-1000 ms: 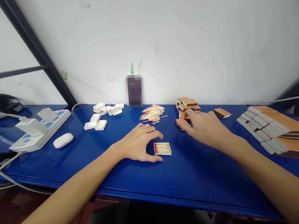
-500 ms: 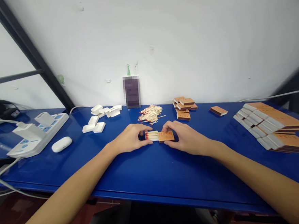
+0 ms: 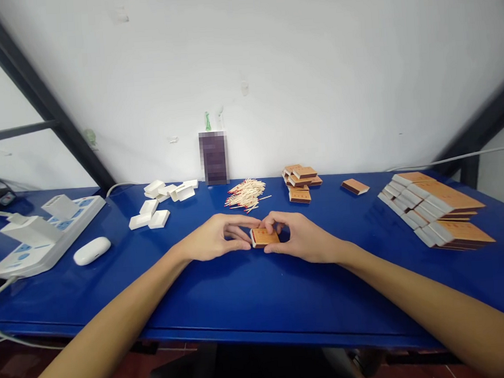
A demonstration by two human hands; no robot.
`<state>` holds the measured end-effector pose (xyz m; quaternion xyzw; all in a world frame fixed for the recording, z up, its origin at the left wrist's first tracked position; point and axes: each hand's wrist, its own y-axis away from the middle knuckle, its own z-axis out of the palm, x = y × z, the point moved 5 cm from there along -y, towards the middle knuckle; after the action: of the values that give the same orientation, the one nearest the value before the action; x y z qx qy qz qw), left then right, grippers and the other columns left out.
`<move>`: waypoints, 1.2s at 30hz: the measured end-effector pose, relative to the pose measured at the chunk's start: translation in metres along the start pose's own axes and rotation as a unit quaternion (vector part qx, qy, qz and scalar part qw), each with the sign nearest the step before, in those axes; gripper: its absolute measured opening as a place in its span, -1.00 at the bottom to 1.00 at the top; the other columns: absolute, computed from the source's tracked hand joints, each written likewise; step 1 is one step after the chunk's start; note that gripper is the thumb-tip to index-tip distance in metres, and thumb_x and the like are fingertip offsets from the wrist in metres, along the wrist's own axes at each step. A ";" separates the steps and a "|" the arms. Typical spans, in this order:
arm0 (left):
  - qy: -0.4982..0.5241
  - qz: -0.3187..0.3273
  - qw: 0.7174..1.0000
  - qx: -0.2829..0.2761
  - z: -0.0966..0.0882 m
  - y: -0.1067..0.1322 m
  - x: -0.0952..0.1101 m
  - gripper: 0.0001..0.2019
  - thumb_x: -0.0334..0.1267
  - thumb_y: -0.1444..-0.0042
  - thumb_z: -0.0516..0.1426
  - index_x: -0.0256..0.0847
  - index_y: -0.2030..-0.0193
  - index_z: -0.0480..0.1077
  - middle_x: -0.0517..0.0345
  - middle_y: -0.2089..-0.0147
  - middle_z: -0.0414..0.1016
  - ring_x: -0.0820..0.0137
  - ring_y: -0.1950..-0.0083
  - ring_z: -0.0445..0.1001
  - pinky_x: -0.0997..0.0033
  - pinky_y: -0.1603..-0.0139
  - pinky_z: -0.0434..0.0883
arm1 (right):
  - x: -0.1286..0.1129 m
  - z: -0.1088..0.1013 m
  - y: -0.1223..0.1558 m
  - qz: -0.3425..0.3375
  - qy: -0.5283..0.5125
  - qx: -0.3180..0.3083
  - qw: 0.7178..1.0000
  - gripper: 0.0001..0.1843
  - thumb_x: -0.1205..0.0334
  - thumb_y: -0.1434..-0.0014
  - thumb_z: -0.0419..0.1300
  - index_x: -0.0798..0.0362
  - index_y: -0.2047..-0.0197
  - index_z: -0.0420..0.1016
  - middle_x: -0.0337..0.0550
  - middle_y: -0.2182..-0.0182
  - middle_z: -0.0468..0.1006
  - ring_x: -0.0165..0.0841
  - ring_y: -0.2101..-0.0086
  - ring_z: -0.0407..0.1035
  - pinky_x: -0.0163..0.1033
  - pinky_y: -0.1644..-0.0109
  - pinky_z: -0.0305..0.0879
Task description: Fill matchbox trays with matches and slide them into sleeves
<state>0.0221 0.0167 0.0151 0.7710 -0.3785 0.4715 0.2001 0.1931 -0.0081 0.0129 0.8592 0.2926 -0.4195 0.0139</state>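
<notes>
Near the middle of the blue table I hold an orange matchbox [image 3: 264, 238] between both hands. Its white tray sits almost wholly inside the sleeve, with only a narrow edge showing at the left end. My right hand [image 3: 302, 236] grips the sleeve, thumb in front and fingers at the back and on top. At the left end, my left hand [image 3: 215, 237] has its thumb by the front corner and its index finger along the back edge. Just beyond lies a loose pile of red-tipped matches [image 3: 247, 194].
White empty trays [image 3: 159, 219] lie at back left. Filled-looking matchboxes [image 3: 299, 195] are piled at back right, with a single matchbox [image 3: 355, 187] beside them. Stacked sleeves [image 3: 442, 198] stand far right. A power strip [image 3: 44, 249] and a white rounded case [image 3: 92, 251] are at left.
The tray of matches, half out of the sleeve before, has slid rightward into it, hiding the matches inside. My hands have come closer together, and the view has shifted slightly.
</notes>
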 end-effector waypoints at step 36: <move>-0.153 -0.013 0.988 -0.006 0.002 0.001 0.005 -0.41 0.02 -0.18 0.18 -0.07 -0.31 0.20 0.22 0.27 0.44 0.43 0.27 0.39 0.38 0.20 0.31 | 0.016 -0.160 0.230 0.113 0.448 0.296 0.836 -0.67 0.08 -0.27 0.06 -0.24 -0.08 0.44 -0.06 -0.04 0.55 0.00 -0.04 0.40 0.11 -0.11 0.34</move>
<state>0.0241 0.0129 0.0179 0.8377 -0.3975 0.3428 0.1506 0.4329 -0.1475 0.0540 0.9435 0.0298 -0.0507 -0.3261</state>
